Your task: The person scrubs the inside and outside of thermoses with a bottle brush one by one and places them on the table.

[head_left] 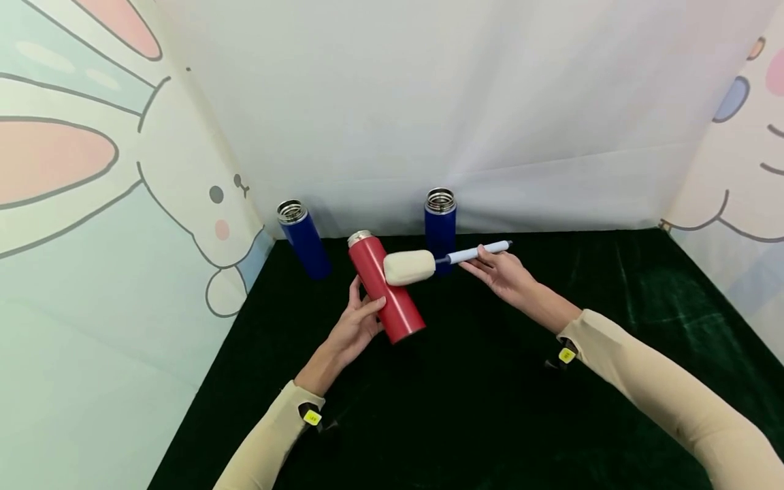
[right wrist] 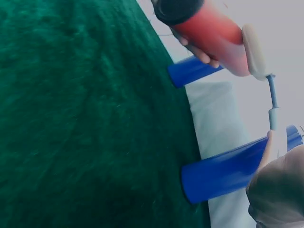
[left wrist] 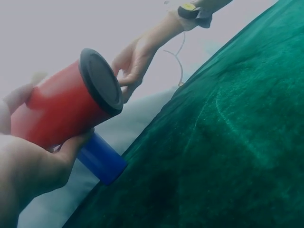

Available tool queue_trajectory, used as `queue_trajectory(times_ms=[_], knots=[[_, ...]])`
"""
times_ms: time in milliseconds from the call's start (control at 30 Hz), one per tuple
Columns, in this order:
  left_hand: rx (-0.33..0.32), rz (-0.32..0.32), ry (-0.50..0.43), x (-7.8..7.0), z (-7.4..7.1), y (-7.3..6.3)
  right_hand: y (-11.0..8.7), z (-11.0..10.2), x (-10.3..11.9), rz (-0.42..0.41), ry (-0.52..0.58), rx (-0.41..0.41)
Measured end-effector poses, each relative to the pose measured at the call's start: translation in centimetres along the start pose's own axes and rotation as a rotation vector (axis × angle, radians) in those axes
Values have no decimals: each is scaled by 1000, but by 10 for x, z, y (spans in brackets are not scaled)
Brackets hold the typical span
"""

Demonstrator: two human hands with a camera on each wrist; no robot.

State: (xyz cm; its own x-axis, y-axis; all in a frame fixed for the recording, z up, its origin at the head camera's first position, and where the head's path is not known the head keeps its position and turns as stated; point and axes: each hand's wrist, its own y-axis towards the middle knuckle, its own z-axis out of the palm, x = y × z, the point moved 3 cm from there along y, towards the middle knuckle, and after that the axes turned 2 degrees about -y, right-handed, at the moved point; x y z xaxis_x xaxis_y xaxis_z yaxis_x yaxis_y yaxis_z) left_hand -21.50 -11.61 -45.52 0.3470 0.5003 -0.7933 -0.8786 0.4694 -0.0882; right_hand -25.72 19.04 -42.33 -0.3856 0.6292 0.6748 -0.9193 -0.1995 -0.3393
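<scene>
My left hand (head_left: 357, 325) grips a red thermos bottle (head_left: 392, 299) round its lower half, tilted with its mouth up and to the left. In the left wrist view its dark base (left wrist: 100, 81) faces the camera. My right hand (head_left: 503, 273) pinches the pale blue handle (head_left: 468, 254) of a bottle brush, held level. The brush's cream sponge head (head_left: 409, 267) overlaps the red bottle's side in the head view. In the right wrist view, the sponge head (right wrist: 255, 51) lies along the bottle's wall.
Two lidless blue bottles stand near the back edge of the dark green cloth (head_left: 490, 395): one at the left (head_left: 304, 239), the other (head_left: 439, 221) behind the brush. A white curtain (head_left: 429, 88) rises behind, with cartoon-printed panels (head_left: 122, 327) at the sides.
</scene>
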Motion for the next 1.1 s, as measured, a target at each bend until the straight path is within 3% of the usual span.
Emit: queue_trajectory(times_ms=[300,500,733,1100], knots=[[-44,24,-83,-6,-1,2,-17,-27,-1,103,-152,80],[10,18,-73,-6,-1,3,-19,-34,1,103,-183,106],[69,-18,-39,-1,4,1,-6,-20,6,80,-55,54],[33,-62,21,2,7,1,23,22,20,-36,131,11]])
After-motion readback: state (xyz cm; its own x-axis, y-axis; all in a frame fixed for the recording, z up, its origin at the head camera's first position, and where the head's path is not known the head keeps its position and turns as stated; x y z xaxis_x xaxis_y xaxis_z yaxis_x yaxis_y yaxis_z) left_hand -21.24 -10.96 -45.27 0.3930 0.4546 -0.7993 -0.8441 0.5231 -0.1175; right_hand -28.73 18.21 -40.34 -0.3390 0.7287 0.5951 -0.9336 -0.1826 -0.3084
